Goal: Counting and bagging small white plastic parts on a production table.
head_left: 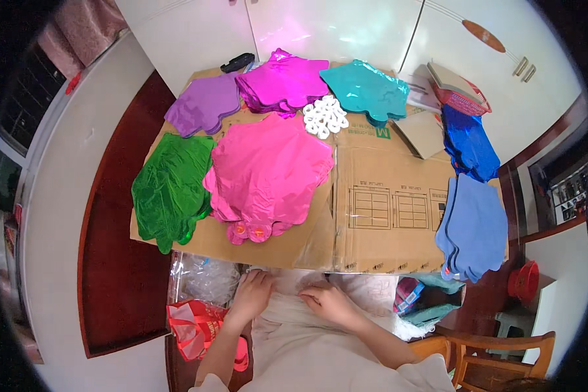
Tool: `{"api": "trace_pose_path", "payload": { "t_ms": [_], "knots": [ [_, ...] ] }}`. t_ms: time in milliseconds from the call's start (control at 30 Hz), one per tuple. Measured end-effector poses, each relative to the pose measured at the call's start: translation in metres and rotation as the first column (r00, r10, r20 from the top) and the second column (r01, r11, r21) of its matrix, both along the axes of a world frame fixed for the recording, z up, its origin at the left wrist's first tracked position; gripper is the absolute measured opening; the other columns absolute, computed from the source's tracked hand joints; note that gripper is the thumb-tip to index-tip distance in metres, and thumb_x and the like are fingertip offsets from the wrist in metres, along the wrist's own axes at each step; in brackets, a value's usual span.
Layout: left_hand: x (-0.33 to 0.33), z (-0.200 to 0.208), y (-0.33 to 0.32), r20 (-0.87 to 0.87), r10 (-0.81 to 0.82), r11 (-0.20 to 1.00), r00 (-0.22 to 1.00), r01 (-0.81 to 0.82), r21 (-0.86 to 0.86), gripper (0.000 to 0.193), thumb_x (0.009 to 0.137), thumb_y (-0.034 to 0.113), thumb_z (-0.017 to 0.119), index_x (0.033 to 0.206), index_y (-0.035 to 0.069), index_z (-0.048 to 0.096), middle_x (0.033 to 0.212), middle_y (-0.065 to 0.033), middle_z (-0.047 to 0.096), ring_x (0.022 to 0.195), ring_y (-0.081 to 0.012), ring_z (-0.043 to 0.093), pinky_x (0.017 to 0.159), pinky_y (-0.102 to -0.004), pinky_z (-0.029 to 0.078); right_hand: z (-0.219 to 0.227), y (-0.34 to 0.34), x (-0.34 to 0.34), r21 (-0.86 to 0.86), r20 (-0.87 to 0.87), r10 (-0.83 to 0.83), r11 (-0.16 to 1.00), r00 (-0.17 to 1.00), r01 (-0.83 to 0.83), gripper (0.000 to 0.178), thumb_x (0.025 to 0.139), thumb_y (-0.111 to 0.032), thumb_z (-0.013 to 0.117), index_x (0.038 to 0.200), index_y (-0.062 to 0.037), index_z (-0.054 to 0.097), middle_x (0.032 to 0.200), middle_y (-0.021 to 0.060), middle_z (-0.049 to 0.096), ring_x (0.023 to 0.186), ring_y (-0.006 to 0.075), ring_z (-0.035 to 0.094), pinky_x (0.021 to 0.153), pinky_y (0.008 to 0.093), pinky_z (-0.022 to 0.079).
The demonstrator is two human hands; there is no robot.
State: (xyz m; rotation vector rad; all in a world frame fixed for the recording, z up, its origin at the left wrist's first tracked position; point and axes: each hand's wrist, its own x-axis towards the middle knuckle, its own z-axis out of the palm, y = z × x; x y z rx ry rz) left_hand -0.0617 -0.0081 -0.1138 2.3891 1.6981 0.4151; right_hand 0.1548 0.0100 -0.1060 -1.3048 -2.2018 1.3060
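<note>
Both of my hands are low in my lap, just in front of the cardboard's near edge. My left hand (255, 291) is closed, its fingers curled beside a pale, see-through film (290, 281). On the other side of that film my right hand (325, 302) is pinched. What the fingertips hold blends into my light clothes, so I cannot make it out. Nearest on the board lies a pile of pink foil balloons (268, 176), flat, with two orange spots at its lower edge. Left of it is a heap of green foil balloons (173, 186).
Flat stacks in purple (204, 104), magenta (282, 81), teal (366, 90), dark blue (469, 145) and grey-blue (477, 225) ring the cardboard (385, 163). White rings (325, 117) lie at the back middle. A pink basket (464, 102) stands back right, a wooden chair (503, 343) front right.
</note>
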Motion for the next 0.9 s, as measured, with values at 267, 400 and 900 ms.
{"api": "trace_pose_path", "payload": {
  "t_ms": [267, 400, 900],
  "knots": [
    [-0.009, -0.006, 0.004, -0.084, -0.127, 0.992, 0.988, 0.126, -0.022, 0.011, 0.075, 0.014, 0.054, 0.083, 0.009, 0.058, 0.093, -0.0031, 0.057, 0.09, -0.0211, 0.05, 0.077, -0.0354, 0.036, -0.001, 0.003, -0.025, 0.122, -0.15, 0.061, 0.992, 0.987, -0.042, 0.017, 0.076, -0.012, 0.057, 0.09, -0.0057, 0.061, 0.091, 0.0117, 0.06, 0.088, 0.0287, 0.056, 0.075, 0.0375, 0.046],
    [-0.012, 0.006, 0.004, 0.154, -0.068, 0.998, 0.986, 0.067, 0.007, 0.012, 0.074, 0.016, 0.057, 0.083, 0.009, 0.058, 0.086, -0.0052, 0.057, 0.083, -0.024, 0.052, 0.073, -0.0363, 0.038, -0.001, 0.001, -0.022, 0.13, -0.164, 0.076, 0.99, 0.983, -0.055, 0.017, 0.077, -0.012, 0.056, 0.092, -0.0046, 0.061, 0.095, 0.0117, 0.059, 0.09, 0.029, 0.055, 0.076, 0.0375, 0.045],
    [-0.105, 0.179, 0.011, 0.612, 0.028, 0.986, 0.79, 0.08, -0.149, 0.006, 0.064, 0.004, 0.065, 0.065, 0.001, 0.06, 0.058, -0.0059, 0.056, 0.055, -0.0164, 0.055, 0.048, -0.0279, 0.039, 0.124, 0.01, 0.105, -0.391, -0.692, -0.588, 0.793, 0.419, 0.466, 0.013, 0.079, -0.014, 0.058, 0.073, -0.0034, 0.059, 0.066, 0.0031, 0.057, 0.058, 0.0092, 0.05, 0.055, 0.023, 0.043]
  ]
}}
